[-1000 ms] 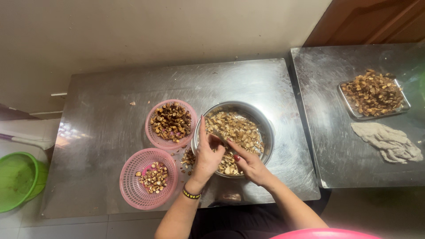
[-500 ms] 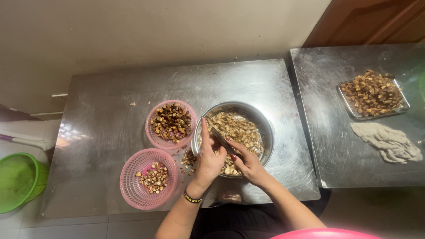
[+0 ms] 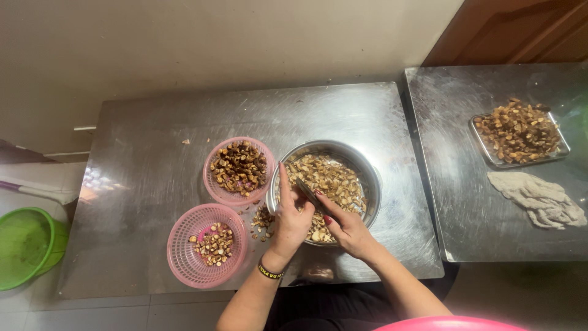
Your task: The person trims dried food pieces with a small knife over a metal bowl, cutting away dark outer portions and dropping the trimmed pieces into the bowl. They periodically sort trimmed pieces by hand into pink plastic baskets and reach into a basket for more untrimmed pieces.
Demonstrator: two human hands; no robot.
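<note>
I take the steel bowl (image 3: 367, 178) as my landmark and go from left to right. Far left of it, off the table (image 3: 147, 184), I see a green basket (image 3: 24, 245). Just left of the bowl stand two pink baskets: the far one (image 3: 211, 184) touches the bowl's rim and is full of dark pieces, the near one (image 3: 184, 257) holds only few pieces. Some loose pieces (image 3: 262, 222) lie between the near basket and the bowl.

Over the near side of the bowl I see the left hand (image 3: 291, 217). Its fingers are closed on a small piece, but the piece itself I cannot see clearly. The right hand (image 3: 349, 230) is just beside it, touching it, and is clamped on a knife (image 3: 308, 193). The blade's long axis runs from the right hand up and left, toward the left hand's fingertips. So the piece lies left of the knife grip, at the blade's tip, and the left hand is the nearer one.

Right of the bowl, on a second table (image 3: 453, 202), are a tray (image 3: 484, 147) of pieces and a crumpled cloth (image 3: 539, 199).
</note>
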